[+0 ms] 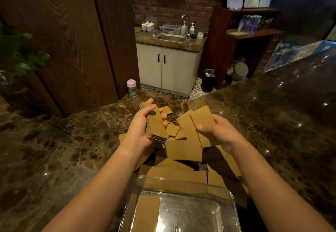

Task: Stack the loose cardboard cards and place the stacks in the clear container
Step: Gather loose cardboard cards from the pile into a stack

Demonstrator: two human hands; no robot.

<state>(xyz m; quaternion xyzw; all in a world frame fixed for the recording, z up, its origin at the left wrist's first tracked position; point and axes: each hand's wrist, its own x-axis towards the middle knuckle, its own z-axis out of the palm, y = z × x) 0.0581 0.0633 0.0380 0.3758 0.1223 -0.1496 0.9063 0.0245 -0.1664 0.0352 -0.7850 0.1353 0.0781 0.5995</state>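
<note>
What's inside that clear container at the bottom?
One flat stack of cardboard cards along the left side of the clear container; the rest shows bare bottom. Its near end is out of frame.

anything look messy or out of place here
Nothing damaged. Loose cards lie scattered at all angles on the counter, some tucked under the clear container, which seems to hold only one stack.

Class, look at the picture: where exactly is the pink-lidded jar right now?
In the head view, the pink-lidded jar stands upright at the far edge of the marble counter, left of centre, beside the wooden door and beyond the cardboard cards.
</note>
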